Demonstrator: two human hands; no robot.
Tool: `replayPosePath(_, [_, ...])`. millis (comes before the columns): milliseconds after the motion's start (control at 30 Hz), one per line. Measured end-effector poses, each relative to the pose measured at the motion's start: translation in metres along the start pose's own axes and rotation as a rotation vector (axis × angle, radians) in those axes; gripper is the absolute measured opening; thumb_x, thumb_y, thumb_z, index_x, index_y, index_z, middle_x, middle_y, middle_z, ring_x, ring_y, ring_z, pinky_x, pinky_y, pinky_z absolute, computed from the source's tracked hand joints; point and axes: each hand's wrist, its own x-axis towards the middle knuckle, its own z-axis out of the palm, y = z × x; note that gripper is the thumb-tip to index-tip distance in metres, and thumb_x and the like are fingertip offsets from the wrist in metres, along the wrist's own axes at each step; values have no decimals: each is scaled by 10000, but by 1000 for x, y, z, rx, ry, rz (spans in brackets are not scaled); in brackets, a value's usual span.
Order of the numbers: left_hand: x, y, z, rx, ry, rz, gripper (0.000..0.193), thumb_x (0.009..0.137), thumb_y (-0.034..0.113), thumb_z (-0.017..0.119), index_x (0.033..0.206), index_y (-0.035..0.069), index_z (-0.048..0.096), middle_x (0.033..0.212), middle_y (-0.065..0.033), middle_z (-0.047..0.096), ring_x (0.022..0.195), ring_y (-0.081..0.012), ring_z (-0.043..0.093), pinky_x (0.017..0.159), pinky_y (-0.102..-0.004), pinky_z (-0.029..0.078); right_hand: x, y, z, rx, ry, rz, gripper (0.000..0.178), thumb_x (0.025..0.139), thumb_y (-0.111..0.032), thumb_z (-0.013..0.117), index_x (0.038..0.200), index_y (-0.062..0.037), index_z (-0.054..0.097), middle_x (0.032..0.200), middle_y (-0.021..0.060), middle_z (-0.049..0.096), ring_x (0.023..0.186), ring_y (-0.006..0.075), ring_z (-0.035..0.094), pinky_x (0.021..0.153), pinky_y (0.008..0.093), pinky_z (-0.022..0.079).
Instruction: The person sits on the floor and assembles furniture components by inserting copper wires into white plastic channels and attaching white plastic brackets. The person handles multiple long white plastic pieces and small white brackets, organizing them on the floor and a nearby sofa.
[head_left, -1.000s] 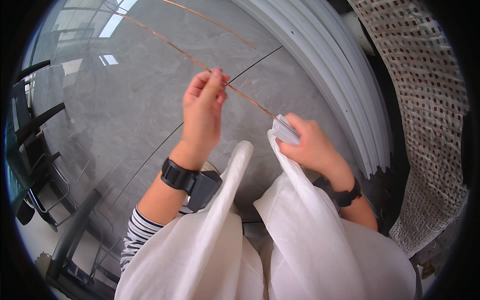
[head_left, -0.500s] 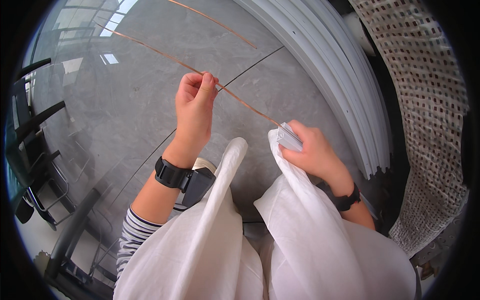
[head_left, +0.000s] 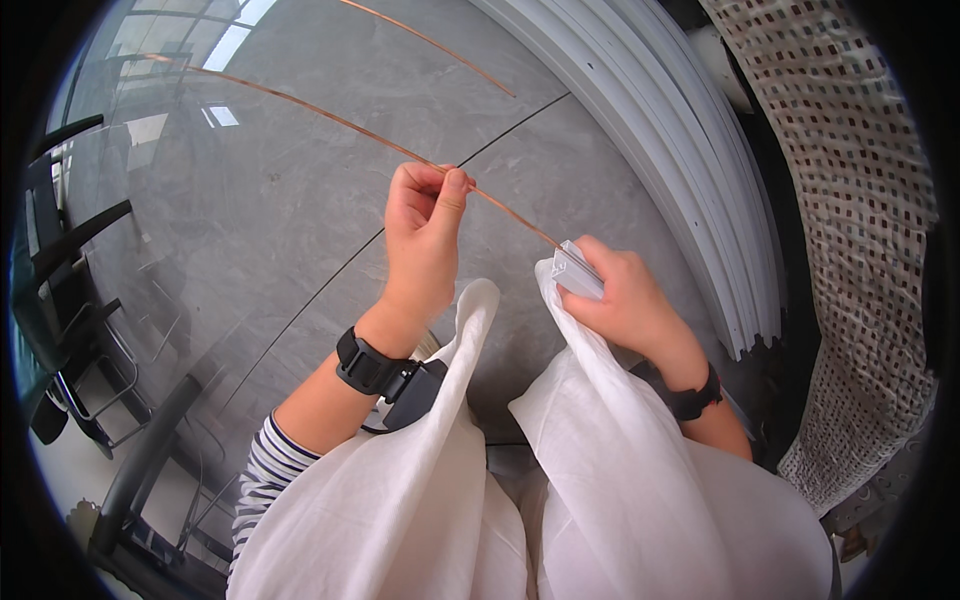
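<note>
Below everything, a grey shiny floor (head_left: pixel 290 200) with thin dark joint lines. On the right, a big bundle of long white strips (head_left: pixel 660 150), and beyond it, a patterned cloth (head_left: pixel 835 190) with small brown squares. On the left, dark chairs (head_left: pixel 150 460), well apart from the hands. Over the lap, white clothing (head_left: pixel 640 480). Across the middle, a long copper rod (head_left: pixel 335 119), running from upper left down toward the right; farther up, a second copper rod (head_left: pixel 430 43), apart from the first. On the first rod, near its lower end, the left hand (head_left: pixel 425 235), with grip pinching between thumb and fingers. At lower right, the right hand (head_left: pixel 632 303), with grip closed on a white channel (head_left: pixel 577 278), partly hidden by the fingers. At the open end of this channel, the tip of the rod; how deep inside, not possible to tell. Possible trouble from here: bending of the thin rod, if pushed too hard; slipping out of the channel, if held at crooked angle; swinging of the long free part, because of only one pinching point.
</note>
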Motion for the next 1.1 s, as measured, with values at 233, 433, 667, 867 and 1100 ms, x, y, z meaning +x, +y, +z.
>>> replayPosePath(233, [-26, -16, 12, 55, -50, -57, 153, 989, 161, 658, 974, 98, 520, 975, -9, 603, 905, -89, 544, 796, -252, 426, 1, -8, 0, 22, -64, 43, 258, 758, -181, 682, 921, -22, 560, 763, 206, 661, 725, 420, 654, 656, 454, 520])
replayPosePath(433, [-37, -23, 18, 58, -91, -93, 114, 987, 79, 634, 964, 66, 522, 984, -28, 604, 944, -106, 571, 868, -274, 460, 1, -8, 4, 27, -53, 24, 268, 771, -177, 700, 931, -9, 567, 762, 207, 645, 696, 397, 633, 635, 431, 493])
replayPosePath(667, [-43, -26, 18, 122, -58, -97, 147, 980, 85, 652, 953, 60, 510, 1013, -38, 602, 878, -75, 542, 791, -248, 472, 4, -9, 6, -7, -72, 30, 257, 751, -176, 687, 899, -25, 543, 774, 210, 668, 736, 430, 656, 655, 470, 517])
replayPosePath(867, [-43, -26, 22, 57, -74, -122, 150, 976, 93, 662, 949, 59, 519, 967, -31, 616, 876, -77, 560, 790, -244, 471, 2, -8, 7, 34, -56, 32, 263, 754, -181, 691, 919, -30, 553, 778, 213, 668, 740, 433, 655, 654, 469, 515])
replayPosePath(1100, [2, 25, -19, 922, -190, 470, 135, 886, 99, 739, 882, 75, 606, 954, -41, 659, 842, -156, 616, 809, -280, 481, 1, -6, -4, -35, -4, 32, 284, 786, -201, 709, 962, -32, 564, 791, 213, 674, 743, 428, 658, 651, 467, 519])
